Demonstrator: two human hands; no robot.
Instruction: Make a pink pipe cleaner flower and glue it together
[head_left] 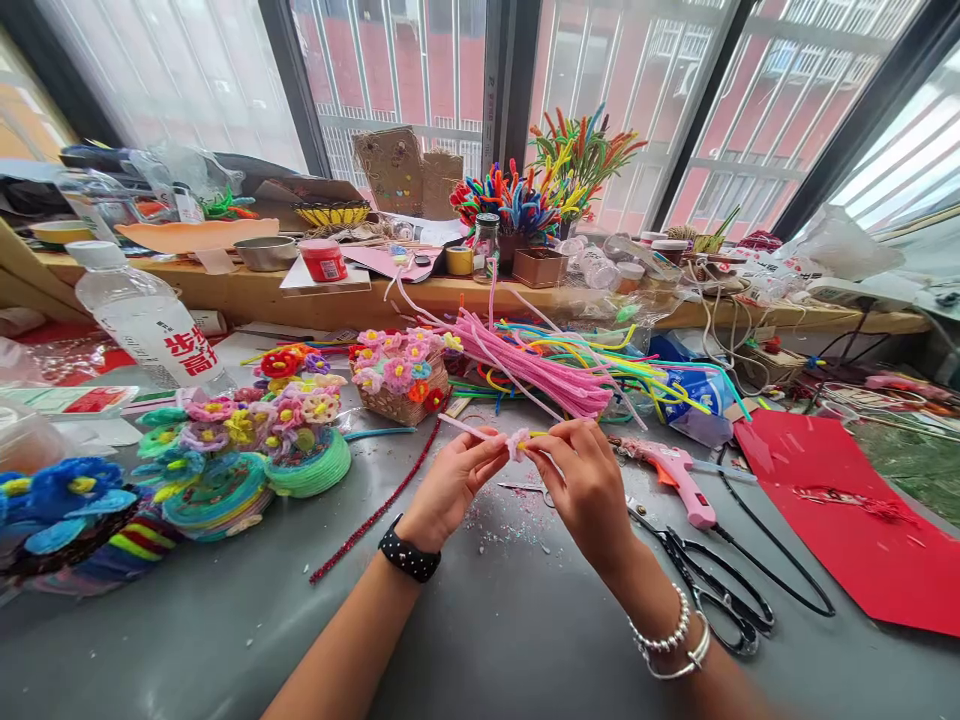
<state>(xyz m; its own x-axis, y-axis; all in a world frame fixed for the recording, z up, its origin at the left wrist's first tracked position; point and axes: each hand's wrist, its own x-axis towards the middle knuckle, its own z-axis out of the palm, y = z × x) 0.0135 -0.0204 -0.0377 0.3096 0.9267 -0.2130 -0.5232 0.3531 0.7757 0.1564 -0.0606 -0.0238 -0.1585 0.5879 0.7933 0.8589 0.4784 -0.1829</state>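
Both hands meet over the grey table around a small pale-pink pipe cleaner flower [516,445]. My left hand [457,478] pinches its left side, where a straight length of pale-pink pipe cleaner [459,426] sticks out past the fingers. On the other side my right hand [585,485] is closed with its fingertips at the flower, and a bit of yellow shows there. Behind the hands lies a thick bundle of pink pipe cleaners [536,370]. Small scissors [525,487] rest under the hands, partly hidden by the right one.
To the right are a pink glue gun [686,485], large black scissors [716,580] and a red sheet [862,510]. Pipe cleaner flowers in a woven basket [401,385] and coiled green pots [311,465] stand left. A water bottle [146,315] leans behind them.
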